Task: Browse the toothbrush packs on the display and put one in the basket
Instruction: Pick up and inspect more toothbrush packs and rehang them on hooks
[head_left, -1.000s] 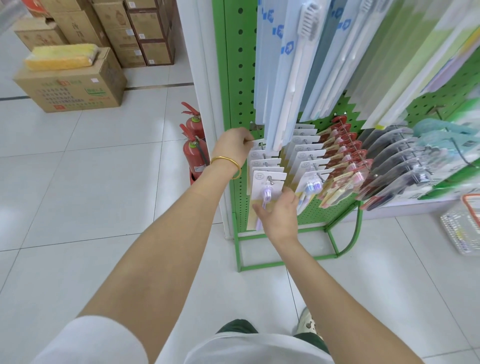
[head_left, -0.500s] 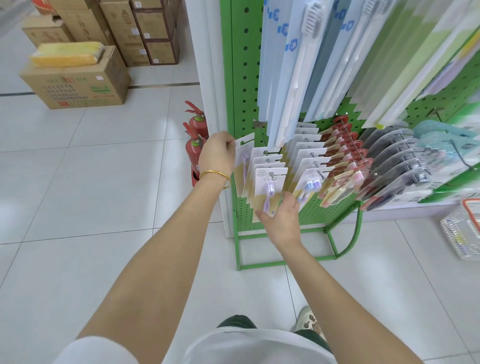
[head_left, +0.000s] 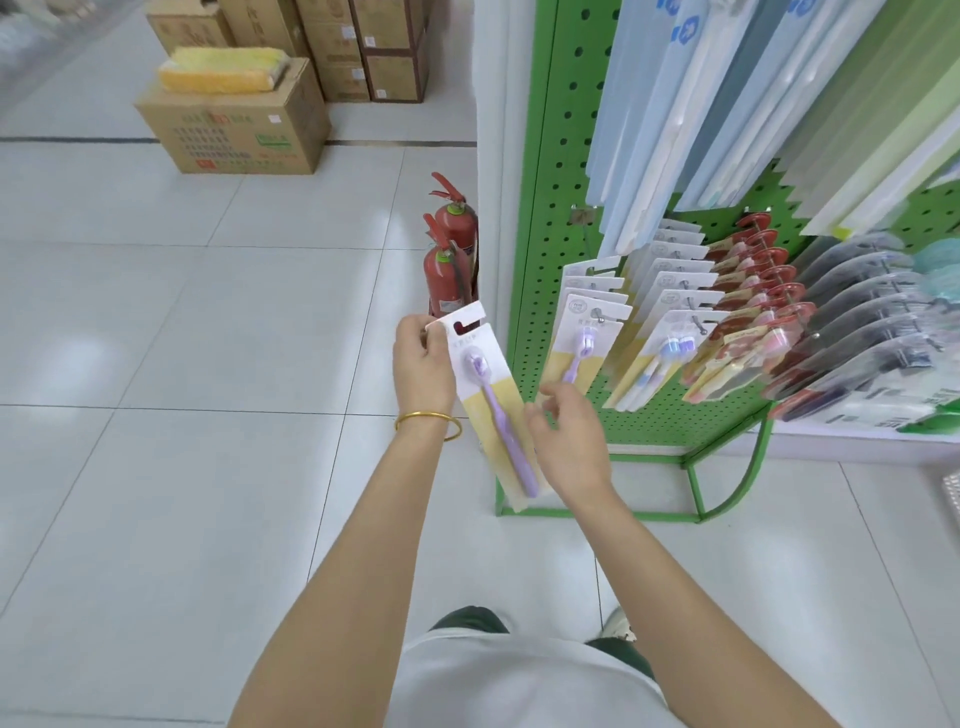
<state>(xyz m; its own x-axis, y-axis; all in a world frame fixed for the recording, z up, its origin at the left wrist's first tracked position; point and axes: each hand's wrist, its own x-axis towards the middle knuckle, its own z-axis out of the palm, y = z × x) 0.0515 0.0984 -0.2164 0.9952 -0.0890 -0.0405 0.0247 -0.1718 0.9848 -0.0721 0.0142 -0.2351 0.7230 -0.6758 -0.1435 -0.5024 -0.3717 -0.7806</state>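
Observation:
My left hand (head_left: 423, 361), with a gold bangle at the wrist, grips the top of a toothbrush pack (head_left: 491, 410), a white and yellow card holding a purple brush. The pack hangs free of the display, tilted, in front of the green pegboard rack (head_left: 540, 208). My right hand (head_left: 569, 434) hovers just right of the pack's lower half with fingers spread, holding nothing. More purple packs (head_left: 587, 338) hang on the hook beside it. A sliver of the wire basket (head_left: 951, 491) shows at the right edge on the floor.
Further rows of toothbrush packs (head_left: 670, 332) and red-topped packs (head_left: 753, 312) hang to the right. Two red fire extinguishers (head_left: 449, 260) stand left of the rack. Cardboard boxes (head_left: 234, 130) sit on the white tiled floor at the back left.
My left hand has pulled one purple toothbrush pack off the hook and carried it left and down. My right hand has let go of the hanging packs and dropped lower.

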